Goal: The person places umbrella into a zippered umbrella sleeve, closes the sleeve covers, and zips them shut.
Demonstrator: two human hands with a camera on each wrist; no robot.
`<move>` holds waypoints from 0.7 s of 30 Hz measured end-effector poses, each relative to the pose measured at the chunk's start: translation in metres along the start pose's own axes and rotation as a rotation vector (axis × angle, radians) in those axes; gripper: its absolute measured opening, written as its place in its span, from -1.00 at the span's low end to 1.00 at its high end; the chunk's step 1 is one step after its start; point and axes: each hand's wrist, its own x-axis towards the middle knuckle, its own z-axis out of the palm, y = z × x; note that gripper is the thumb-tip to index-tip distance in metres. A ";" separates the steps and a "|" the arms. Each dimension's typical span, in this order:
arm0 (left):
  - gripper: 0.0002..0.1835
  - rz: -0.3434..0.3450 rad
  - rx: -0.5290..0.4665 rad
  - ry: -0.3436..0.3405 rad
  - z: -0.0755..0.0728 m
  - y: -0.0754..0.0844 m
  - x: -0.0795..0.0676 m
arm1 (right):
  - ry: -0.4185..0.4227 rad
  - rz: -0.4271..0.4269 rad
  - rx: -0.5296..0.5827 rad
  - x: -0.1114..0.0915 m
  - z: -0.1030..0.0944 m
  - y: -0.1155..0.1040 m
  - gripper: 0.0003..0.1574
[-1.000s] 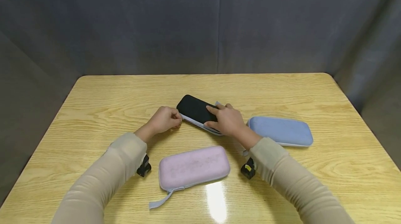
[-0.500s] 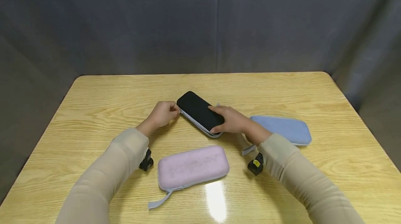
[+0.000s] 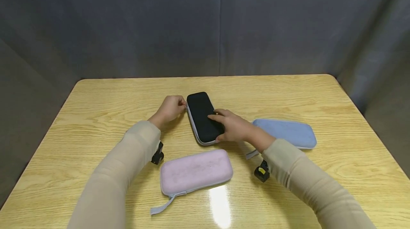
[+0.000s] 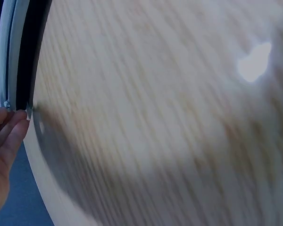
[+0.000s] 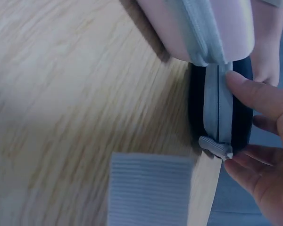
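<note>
A black zippered case (image 3: pixel 204 118) with a grey zipper band lies on the table between both hands, its long side pointing mostly away from me. At its far left corner my left hand (image 3: pixel 173 107) pinches the zipper pull, which its fingertips largely hide. In the left wrist view those fingertips (image 4: pixel 20 116) are right at the grey zipper band (image 4: pixel 7 52). My right hand (image 3: pixel 235 126) grips the near right part of the case. The right wrist view has its thumb (image 5: pixel 243 84) on the zipper band and the other fingers around the case end, beside a grey fabric tab (image 5: pixel 216 147).
A pink zippered case (image 3: pixel 196 172) with a grey strap lies nearer to me. To the right is a blue case (image 3: pixel 286 133), partly behind my right forearm. Dark curtains (image 3: pixel 205 26) stand behind the wooden table (image 3: pixel 105 101).
The black case has turned clockwise, its near end swinging left toward the pink case. My left hand has moved farther away and slightly right with the case's corner; the right hand keeps hold.
</note>
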 end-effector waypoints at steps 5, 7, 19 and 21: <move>-0.89 -0.018 -0.008 0.006 0.003 0.002 0.003 | 0.006 -0.042 0.000 0.004 0.002 -0.004 -0.13; -0.89 -0.017 0.002 0.016 0.003 0.001 0.002 | 0.002 -0.032 -0.007 0.006 0.003 -0.006 -0.14; -0.92 -0.032 -0.032 -0.069 0.002 0.010 -0.014 | 0.019 0.036 -0.015 0.014 0.000 -0.016 -0.12; -0.91 -0.039 -0.021 -0.082 0.002 0.014 -0.018 | 0.029 0.053 -0.021 0.016 0.000 -0.017 -0.12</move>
